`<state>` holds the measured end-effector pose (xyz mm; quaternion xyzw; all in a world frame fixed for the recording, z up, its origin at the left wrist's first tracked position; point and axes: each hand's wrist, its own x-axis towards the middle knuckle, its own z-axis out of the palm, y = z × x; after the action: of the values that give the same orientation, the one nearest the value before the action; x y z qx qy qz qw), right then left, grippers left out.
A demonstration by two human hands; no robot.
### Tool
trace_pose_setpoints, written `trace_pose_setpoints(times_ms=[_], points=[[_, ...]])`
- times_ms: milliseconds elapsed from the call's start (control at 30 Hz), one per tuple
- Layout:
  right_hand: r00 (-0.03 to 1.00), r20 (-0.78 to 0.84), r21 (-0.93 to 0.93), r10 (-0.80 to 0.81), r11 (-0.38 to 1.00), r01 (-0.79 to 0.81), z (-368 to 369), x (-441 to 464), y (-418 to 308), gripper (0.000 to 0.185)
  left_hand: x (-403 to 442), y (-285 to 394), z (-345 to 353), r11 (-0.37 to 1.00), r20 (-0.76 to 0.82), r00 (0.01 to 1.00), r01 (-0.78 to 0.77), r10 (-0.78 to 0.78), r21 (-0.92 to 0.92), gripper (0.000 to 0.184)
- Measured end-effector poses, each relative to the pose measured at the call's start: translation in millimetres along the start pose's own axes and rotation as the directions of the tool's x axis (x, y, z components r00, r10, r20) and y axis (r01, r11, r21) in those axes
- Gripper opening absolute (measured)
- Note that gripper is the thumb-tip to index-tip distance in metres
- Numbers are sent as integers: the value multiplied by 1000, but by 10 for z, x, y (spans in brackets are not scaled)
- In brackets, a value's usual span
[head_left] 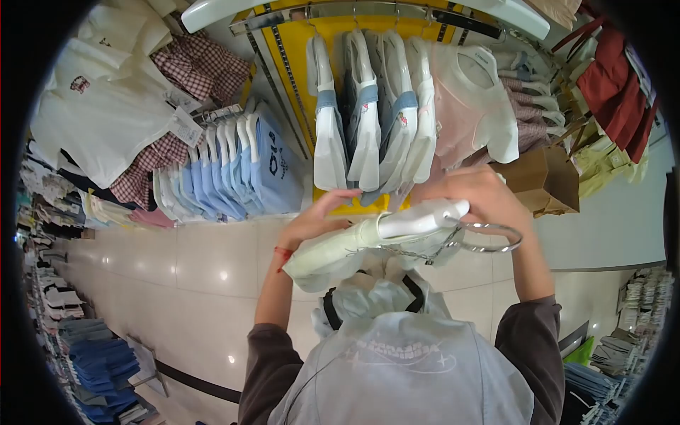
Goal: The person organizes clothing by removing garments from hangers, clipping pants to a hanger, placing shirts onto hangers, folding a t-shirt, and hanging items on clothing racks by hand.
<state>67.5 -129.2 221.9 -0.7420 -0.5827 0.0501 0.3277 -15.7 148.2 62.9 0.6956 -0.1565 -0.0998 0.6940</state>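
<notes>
My left hand (pixel 327 212) reaches up near the hems of the white and blue hanging garments (pixel 365 134), thumb and forefinger apart. My right hand (pixel 478 195) is bent inward below a pale pink and white top (pixel 467 106); its fingertips are partly hidden, and I cannot make out what is in them. Between my forearms, close to the camera, is a pale cream garment (pixel 326 258) with a white hanger (pixel 418 221). A metal chain (pixel 404 253) and a shiny metal ring (pixel 492 241) show at its right end, beside my right wrist.
A metal rail (pixel 368 15) runs across the yellow display back. Blue shirts (pixel 241 166) hang at left beside a white top (pixel 99 106) with checked cloth. A brown paper bag (pixel 542 180) stands at right. Folded jeans (pixel 95 361) lie lower left, on a tiled floor (pixel 205 276).
</notes>
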Motion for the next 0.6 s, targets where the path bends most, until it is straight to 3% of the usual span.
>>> trace_pose_setpoints(times_ms=[100,233,267,433,600], points=[[990,-117,-86,-76,994,66,-197,127,52,33,146,-305,164,992,-6,996,85,-85,97,43],[961,-271,-125,52,988,-89,-357,226,218,29,220,-988,349,984,-107,992,88,-71,158,42],[955,-252,-177,158,963,-206,-398,246,219,28,222,-1202,411,980,-137,988,100,-76,173,41],[921,-371,-212,118,955,-208,-454,311,292,23,-117,-1978,692,954,-281,959,125,-45,273,40],[888,-452,-299,84,923,-240,-684,303,307,24,-388,-2338,806,928,-378,925,96,51,360,38]])
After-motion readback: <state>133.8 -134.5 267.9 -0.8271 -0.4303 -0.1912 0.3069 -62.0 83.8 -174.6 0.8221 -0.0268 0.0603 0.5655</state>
